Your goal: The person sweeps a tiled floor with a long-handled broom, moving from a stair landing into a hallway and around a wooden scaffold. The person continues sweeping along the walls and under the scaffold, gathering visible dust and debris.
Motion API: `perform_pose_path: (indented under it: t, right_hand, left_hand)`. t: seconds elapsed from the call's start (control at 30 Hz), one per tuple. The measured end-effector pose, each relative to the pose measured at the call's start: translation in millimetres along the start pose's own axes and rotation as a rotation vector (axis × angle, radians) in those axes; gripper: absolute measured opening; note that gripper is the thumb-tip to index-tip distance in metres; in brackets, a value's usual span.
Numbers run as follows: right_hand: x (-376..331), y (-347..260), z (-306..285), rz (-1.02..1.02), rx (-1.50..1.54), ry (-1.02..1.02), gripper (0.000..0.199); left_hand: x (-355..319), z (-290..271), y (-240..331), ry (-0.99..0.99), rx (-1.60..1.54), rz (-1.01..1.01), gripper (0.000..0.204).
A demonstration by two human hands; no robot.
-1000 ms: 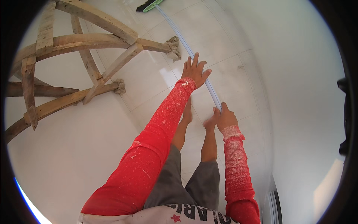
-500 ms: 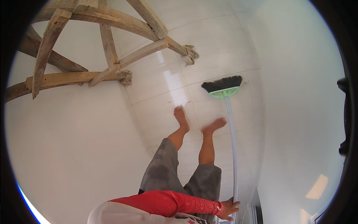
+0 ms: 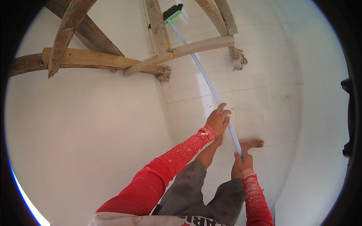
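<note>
While broom [image 3: 206, 77] in hands [image 3: 217, 119], lettering [image 3: 205, 221] unclear

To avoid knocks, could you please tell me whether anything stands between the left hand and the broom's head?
Yes: a wooden crosspiece passes over the broom handle between the left hand and the broom head. Nothing visible separates that hand from the handle.

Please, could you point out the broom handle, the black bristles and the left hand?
Broom handle [image 3: 205, 77]: head view, mid-shaft.
Black bristles [image 3: 173, 12]: head view, centre of the tuft.
Left hand [image 3: 217, 120]: head view, back of the hand.
</note>
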State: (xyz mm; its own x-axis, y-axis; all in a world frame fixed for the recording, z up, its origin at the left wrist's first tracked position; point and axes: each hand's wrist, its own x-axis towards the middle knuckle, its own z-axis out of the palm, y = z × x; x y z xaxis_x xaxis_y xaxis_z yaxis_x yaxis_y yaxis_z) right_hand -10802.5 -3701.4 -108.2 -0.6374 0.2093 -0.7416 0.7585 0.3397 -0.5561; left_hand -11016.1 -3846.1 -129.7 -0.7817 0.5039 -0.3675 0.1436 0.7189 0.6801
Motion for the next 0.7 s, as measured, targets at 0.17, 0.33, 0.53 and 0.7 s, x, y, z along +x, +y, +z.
perform_pose_path:
  t: [0.17,0.33,0.53,0.7]
  right_hand:
    - [216,-232,64,-0.242,0.038,0.033,0.05]
    - [235,-325,118,-0.141,0.013,-0.166,0.056]
    - [118,-169,82,-0.047,-0.347,-0.219,0.06]
    - [-63,11,5,0.132,-0.438,-0.198,0.06]
  left_hand:
    - [51,-93,-88,0.565,-0.132,-0.121,0.032]
    - [1,-98,-129,0.485,-0.326,-0.394,0.036]
    - [-12,-54,-124,0.326,-0.854,-0.786,0.057]
    - [1,33,-80,-0.004,-0.788,-0.873,0.087]
